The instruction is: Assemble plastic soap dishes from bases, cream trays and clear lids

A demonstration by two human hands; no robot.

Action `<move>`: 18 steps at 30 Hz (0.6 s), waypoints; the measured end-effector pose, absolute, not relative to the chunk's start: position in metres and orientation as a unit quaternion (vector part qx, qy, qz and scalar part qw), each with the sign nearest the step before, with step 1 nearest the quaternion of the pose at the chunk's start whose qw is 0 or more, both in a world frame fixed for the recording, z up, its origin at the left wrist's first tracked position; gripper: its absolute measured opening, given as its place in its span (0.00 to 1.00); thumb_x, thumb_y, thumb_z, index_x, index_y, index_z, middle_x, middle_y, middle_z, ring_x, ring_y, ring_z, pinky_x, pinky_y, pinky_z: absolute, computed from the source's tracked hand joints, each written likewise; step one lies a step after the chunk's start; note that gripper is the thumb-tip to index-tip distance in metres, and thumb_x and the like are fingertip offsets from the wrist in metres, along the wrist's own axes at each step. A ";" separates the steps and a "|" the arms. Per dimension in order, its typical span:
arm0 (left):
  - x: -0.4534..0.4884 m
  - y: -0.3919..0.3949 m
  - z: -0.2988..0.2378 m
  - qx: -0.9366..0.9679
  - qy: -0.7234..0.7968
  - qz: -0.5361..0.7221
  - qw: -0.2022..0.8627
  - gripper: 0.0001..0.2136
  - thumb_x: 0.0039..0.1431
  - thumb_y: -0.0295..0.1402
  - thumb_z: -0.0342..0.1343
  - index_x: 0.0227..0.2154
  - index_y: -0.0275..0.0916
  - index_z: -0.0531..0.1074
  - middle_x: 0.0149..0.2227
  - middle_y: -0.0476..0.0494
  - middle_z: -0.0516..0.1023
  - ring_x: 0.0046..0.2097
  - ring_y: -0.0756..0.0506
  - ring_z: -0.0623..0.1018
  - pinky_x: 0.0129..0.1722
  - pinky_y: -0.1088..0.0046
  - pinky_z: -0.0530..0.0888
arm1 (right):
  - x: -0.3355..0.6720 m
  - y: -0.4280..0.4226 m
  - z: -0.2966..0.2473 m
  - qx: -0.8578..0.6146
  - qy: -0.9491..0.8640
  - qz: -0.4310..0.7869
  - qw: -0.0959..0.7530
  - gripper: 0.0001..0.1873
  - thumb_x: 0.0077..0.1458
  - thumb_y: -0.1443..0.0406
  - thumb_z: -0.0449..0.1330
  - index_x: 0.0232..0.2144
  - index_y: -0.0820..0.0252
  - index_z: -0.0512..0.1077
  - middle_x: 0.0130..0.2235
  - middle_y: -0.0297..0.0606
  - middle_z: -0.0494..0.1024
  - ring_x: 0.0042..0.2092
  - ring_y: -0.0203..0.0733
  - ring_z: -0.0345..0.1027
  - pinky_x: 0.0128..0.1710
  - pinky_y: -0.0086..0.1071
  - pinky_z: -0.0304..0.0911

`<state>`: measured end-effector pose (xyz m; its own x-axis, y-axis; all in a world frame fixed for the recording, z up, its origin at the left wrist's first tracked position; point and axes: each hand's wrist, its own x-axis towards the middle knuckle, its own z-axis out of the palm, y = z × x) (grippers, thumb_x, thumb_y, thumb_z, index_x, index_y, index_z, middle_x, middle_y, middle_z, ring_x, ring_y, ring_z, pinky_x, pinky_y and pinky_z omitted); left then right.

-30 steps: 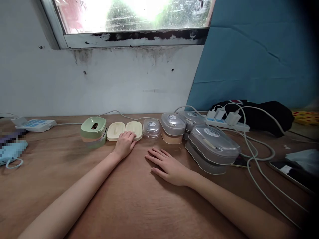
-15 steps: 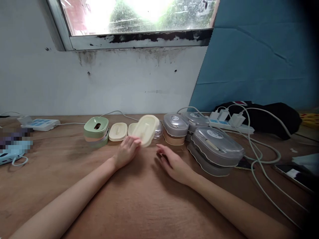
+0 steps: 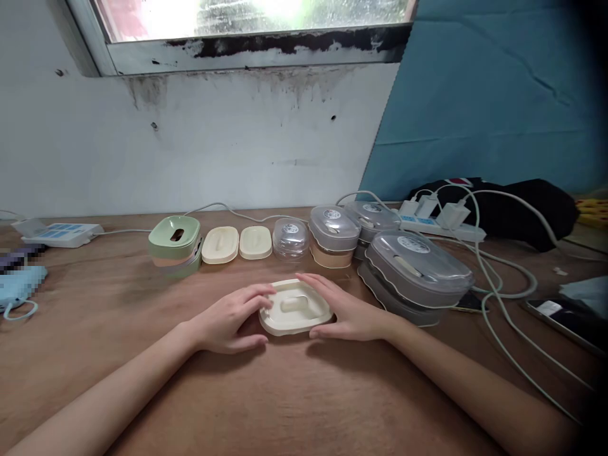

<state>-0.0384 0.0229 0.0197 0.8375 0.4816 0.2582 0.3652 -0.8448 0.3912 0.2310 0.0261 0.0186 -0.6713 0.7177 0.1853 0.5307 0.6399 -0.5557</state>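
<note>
A cream plastic lid (image 3: 311, 316) with a raised oblong handle lies on the wooden table in front of me, between both hands. At its left rim, my left hand (image 3: 232, 320) is open, fingertips touching the edge and thumb resting apart from it. My right hand (image 3: 354, 313) curves round the right side, fingers along the far rim and thumb at the near corner. Behind the lid stand two smaller cream lids, one on the left (image 3: 220, 245) and one beside it (image 3: 256, 242), then a small clear-lidded container (image 3: 291, 239).
To the left is a green-topped stack of containers (image 3: 174, 231). Grey-lidded containers (image 3: 420, 266) stand in stacks on the right. Beyond them are a power strip (image 3: 468, 232) with chargers, looping white cables (image 3: 494, 316) and a phone (image 3: 570, 326). Another power strip (image 3: 66, 234) lies far left.
The cream lid has come down from my raised left hand onto the table, nearer to me. My right hand has closed in on its right side. The view has tilted slightly downward.
</note>
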 end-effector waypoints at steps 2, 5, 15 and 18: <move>-0.038 0.024 0.018 0.937 0.262 0.170 0.158 0.31 0.53 0.40 0.57 0.56 0.37 0.50 0.62 0.31 0.49 0.62 0.38 0.51 0.57 0.58 0.59 | 0.234 0.027 0.020 -0.333 -0.900 0.232 0.158 0.47 0.45 0.52 0.62 0.60 0.60 0.44 0.60 0.50 0.51 0.61 0.52 0.46 0.57 0.46 0.49; -0.038 0.025 0.016 0.927 0.298 0.144 0.174 0.38 0.54 0.41 0.56 0.60 0.37 0.40 0.63 0.30 0.46 0.62 0.38 0.52 0.57 0.56 0.58 | 0.233 0.027 0.018 -0.321 -0.903 0.227 0.175 0.47 0.45 0.52 0.62 0.60 0.58 0.44 0.59 0.49 0.52 0.60 0.51 0.47 0.57 0.46 0.49; -0.038 0.022 0.016 0.926 0.306 0.133 0.178 0.36 0.54 0.36 0.54 0.60 0.36 0.40 0.61 0.32 0.51 0.61 0.39 0.55 0.57 0.60 0.59 | 0.225 0.025 0.015 -0.319 -0.907 0.211 0.173 0.49 0.45 0.50 0.62 0.61 0.61 0.42 0.60 0.51 0.50 0.61 0.51 0.44 0.58 0.46 0.48; -0.038 0.022 0.016 0.924 0.311 0.129 0.179 0.36 0.54 0.36 0.54 0.61 0.35 0.40 0.61 0.32 0.50 0.61 0.39 0.55 0.57 0.61 0.59 | 0.232 0.028 0.019 -0.321 -0.908 0.224 0.149 0.50 0.44 0.51 0.63 0.61 0.61 0.42 0.60 0.51 0.51 0.61 0.51 0.44 0.58 0.46 0.48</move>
<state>-0.0382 0.0216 0.0156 0.7732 0.6215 0.1260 0.5292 -0.7419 0.4117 0.2322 0.0278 0.0187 -0.7495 0.6499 0.1261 0.5167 0.6934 -0.5023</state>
